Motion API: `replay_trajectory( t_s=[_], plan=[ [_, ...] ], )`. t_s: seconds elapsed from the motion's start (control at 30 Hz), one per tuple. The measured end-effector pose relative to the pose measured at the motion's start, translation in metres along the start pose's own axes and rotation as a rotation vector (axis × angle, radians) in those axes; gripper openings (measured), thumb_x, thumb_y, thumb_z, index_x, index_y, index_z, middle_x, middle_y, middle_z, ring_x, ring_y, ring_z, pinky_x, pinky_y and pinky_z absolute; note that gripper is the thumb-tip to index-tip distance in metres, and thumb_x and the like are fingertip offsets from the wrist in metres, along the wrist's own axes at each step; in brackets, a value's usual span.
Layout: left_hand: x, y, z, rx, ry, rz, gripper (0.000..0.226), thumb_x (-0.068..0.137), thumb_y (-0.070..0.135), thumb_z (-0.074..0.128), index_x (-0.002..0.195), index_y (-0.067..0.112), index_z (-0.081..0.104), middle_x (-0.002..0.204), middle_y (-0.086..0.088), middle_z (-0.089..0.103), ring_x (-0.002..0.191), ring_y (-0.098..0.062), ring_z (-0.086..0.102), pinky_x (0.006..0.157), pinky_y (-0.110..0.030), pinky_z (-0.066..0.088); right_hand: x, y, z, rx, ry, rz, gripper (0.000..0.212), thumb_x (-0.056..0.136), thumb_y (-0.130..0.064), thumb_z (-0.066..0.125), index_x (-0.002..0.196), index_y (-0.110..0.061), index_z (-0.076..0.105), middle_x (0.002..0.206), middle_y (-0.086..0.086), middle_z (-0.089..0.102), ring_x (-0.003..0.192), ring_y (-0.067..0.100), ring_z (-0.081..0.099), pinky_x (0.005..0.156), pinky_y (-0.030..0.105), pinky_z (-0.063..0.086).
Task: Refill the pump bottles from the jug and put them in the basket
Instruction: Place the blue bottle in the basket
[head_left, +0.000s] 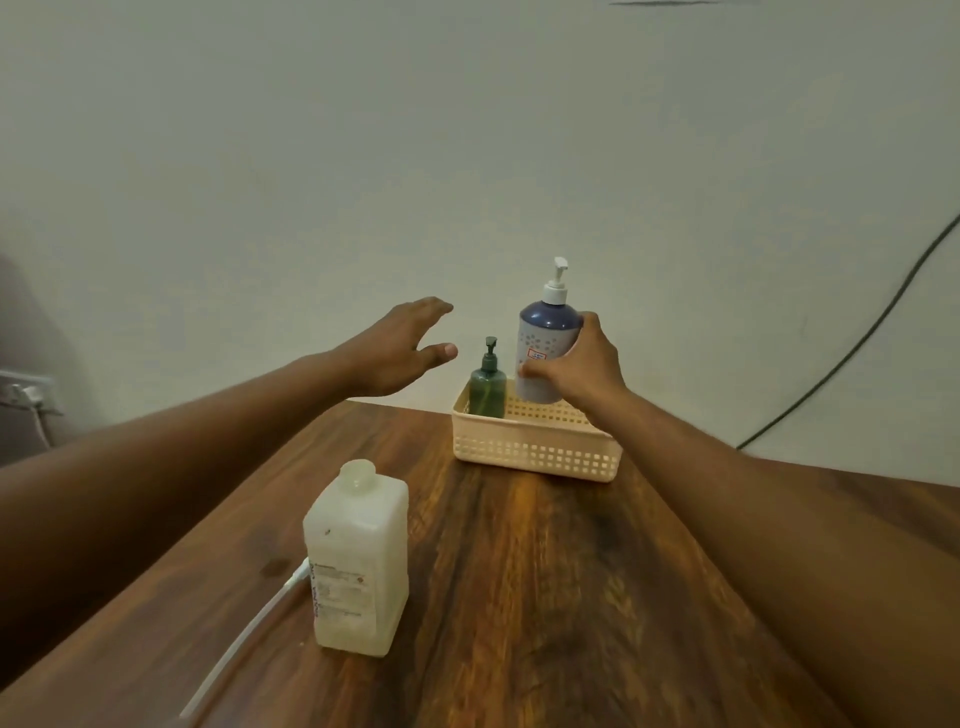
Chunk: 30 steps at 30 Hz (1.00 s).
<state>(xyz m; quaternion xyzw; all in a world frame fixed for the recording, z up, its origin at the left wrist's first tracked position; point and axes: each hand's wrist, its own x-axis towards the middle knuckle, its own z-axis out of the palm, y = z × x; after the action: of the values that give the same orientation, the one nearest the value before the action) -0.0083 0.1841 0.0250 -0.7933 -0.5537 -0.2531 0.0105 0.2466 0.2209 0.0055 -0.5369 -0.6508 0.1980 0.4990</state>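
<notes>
The right hand (582, 371) grips the large blue pump bottle (545, 353) around its lower body: the fingers (535, 370) curl across the front of the label, and the palm covers the right side. The bottle stands upright over the far right part of the cream basket (535, 452); its base is hidden behind the basket's rim and the hand, so it cannot be determined whether the base rests on the basket floor. The white pump head points up and clears the hand.

The small green pump bottle (488, 387) stands upright inside the basket, just left of the blue bottle and apart from both hands. Its lower part is concealed by the basket wall.

The left hand (400, 345) hovers above the far edge of the worktop (571, 597), left of the basket, with its fingers spread wide and holding nothing.

The white jug (358, 566) stands upright on the worktop, near the camera and well apart from the basket. Its neck is uncapped. The label text is too small to read. A white tube (244, 634) lies beside the jug; its near end is cut off by the worktop edge.
</notes>
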Motion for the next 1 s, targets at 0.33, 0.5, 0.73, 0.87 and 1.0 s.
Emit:
replay_trajectory(
  t_s=[0.33, 0.5, 0.73, 0.87, 1.0],
  plan=[
    [0.030, -0.056, 0.054, -0.029, -0.031, -0.035, 0.065, 0.107, 0.048, 0.050, 0.163, 0.022, 0.030, 0.173, -0.003, 0.026, 0.159, -0.026, 0.025, 0.126, -0.046, 0.026, 0.066, 0.056, 0.055, -0.114, -0.021, 0.145, 0.083, 0.065, -0.031, 0.092, 0.132, -0.018, 0.044, 0.119, 0.000, 0.057, 0.106, 0.024, 0.060, 0.090, 0.041, 0.056],
    [0.037, -0.067, 0.070, -0.053, -0.029, -0.043, 0.065, 0.107, 0.049, 0.049, 0.163, 0.025, 0.030, 0.173, -0.001, 0.026, 0.159, -0.025, 0.026, 0.124, -0.047, 0.029, 0.079, 0.079, 0.080, -0.199, -0.057, 0.214, 0.084, 0.061, -0.028, 0.096, 0.129, -0.016, 0.049, 0.124, 0.005, 0.061, 0.107, 0.025, 0.060, 0.088, 0.039, 0.057],
    [0.038, -0.081, 0.081, -0.082, -0.022, -0.052, 0.064, 0.107, 0.047, 0.050, 0.163, 0.024, 0.030, 0.172, 0.000, 0.029, 0.156, -0.024, 0.031, 0.121, -0.043, 0.032, 0.091, 0.092, 0.095, -0.262, -0.068, 0.298, 0.078, 0.062, -0.025, 0.096, 0.126, -0.014, 0.053, 0.122, 0.008, 0.063, 0.103, 0.027, 0.062, 0.089, 0.041, 0.058],
    [0.039, -0.083, 0.088, -0.088, -0.032, -0.058, 0.063, 0.107, 0.046, 0.051, 0.163, 0.024, 0.031, 0.172, 0.000, 0.029, 0.156, -0.024, 0.032, 0.122, -0.045, 0.032, 0.092, 0.095, 0.095, -0.288, -0.088, 0.312, 0.077, 0.062, -0.024, 0.096, 0.126, -0.012, 0.054, 0.121, 0.009, 0.063, 0.104, 0.027, 0.063, 0.089, 0.042, 0.059],
    [0.040, -0.082, 0.094, -0.092, -0.045, -0.067, 0.063, 0.107, 0.045, 0.051, 0.162, 0.024, 0.031, 0.172, 0.000, 0.029, 0.155, -0.024, 0.032, 0.121, -0.045, 0.034, 0.090, 0.099, 0.093, -0.304, -0.114, 0.326, 0.075, 0.062, -0.023, 0.096, 0.125, -0.011, 0.055, 0.120, 0.010, 0.064, 0.104, 0.028, 0.064, 0.089, 0.042, 0.059]
  ],
)
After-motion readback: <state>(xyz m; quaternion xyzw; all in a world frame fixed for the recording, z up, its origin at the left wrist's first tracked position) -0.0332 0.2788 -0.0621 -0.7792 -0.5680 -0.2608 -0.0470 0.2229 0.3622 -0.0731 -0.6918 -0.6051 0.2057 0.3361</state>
